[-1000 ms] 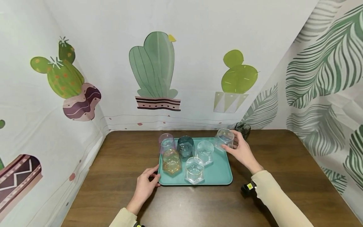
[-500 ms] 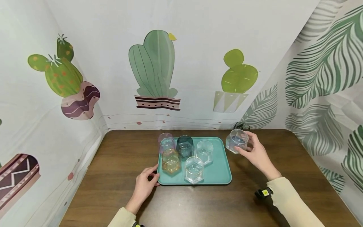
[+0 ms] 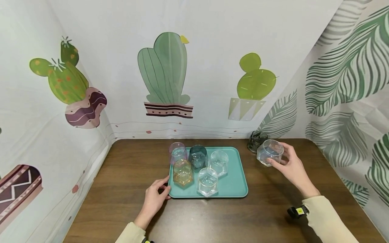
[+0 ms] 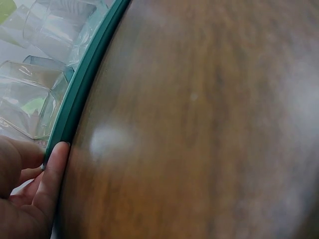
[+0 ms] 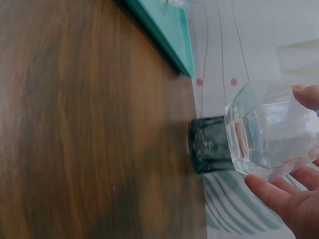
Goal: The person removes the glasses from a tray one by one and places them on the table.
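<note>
In the head view my right hand (image 3: 293, 170) holds a clear faceted glass (image 3: 269, 153) between thumb and fingers, to the right of the tray. The right wrist view shows this glass raised off the table, its thick base facing the camera. My left hand (image 3: 155, 199) pinches the near left corner of a teal tray (image 3: 232, 185). Fingertips (image 4: 57, 159) lie right at the tray's rim in the left wrist view. On the tray stand a purple-tinted glass (image 3: 177, 153), a dark blue glass (image 3: 199, 158), an amber glass (image 3: 183, 173) and two clear glasses (image 3: 208, 184).
A dark grey glass (image 3: 255, 143) stands at the table's back edge, just left of the held glass. The brown wooden table (image 3: 127, 162) meets a hanging cloth (image 3: 209, 67) printed with cacti and leaves.
My right hand has carried the clear glass rightward from over the tray's back right corner, past the dark grey glass. My left hand has stayed at the tray's corner.
</note>
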`<state>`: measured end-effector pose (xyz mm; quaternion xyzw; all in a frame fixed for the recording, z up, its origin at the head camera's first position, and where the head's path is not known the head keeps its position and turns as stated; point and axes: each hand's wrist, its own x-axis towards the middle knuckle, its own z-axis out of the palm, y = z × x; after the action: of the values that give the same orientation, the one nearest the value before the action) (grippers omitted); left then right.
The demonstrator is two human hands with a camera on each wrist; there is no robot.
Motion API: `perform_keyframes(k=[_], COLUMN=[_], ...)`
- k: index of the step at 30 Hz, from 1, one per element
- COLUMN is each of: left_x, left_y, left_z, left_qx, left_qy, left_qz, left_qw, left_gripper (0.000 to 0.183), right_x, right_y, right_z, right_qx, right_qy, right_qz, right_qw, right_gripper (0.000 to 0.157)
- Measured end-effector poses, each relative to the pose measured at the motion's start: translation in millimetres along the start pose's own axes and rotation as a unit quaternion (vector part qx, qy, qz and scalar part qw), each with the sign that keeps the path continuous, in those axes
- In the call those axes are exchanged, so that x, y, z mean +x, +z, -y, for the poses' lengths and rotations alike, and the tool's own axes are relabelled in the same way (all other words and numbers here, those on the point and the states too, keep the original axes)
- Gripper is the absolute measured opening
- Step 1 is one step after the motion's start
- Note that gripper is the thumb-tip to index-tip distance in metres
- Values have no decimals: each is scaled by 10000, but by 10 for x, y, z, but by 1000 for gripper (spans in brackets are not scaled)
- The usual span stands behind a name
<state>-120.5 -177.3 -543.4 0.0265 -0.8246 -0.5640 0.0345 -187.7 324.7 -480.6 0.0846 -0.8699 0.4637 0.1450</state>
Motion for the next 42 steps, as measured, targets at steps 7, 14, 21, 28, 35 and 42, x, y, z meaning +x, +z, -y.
perform_keyframes(k=[7, 14, 21, 28, 35, 42], left_x=[-3, 3, 4, 1, 2, -5], left_y=[1, 5, 7, 3, -3, 3], left_z=[12, 21, 30, 12, 9, 27], left_qx=[-21, -69, -68, -86, -54, -86], left_qy=[-29, -7, -12, -19, 21, 85], left_qz=[4, 3, 4, 26, 20, 24], left_qw=[10000, 10000, 10000, 10000, 10000, 9999], left_gripper=[43, 43, 43, 43, 43, 42], right_x=[-5, 10, 84, 244, 418, 536], right_y=[-168, -292, -375, -380, -317, -241], right_z=[-79, -236, -360, -523, -634, -717], right_qx=[-162, -384, -706, -856, -687, -470], right_qy=[188, 377, 691, 1072, 1237, 1315], right_qz=[-171, -262, -315, -234, -96, -92], right_qw=[9995, 9982, 9946, 9903, 9899, 9902], right_gripper=[76, 76, 79, 82, 85, 86])
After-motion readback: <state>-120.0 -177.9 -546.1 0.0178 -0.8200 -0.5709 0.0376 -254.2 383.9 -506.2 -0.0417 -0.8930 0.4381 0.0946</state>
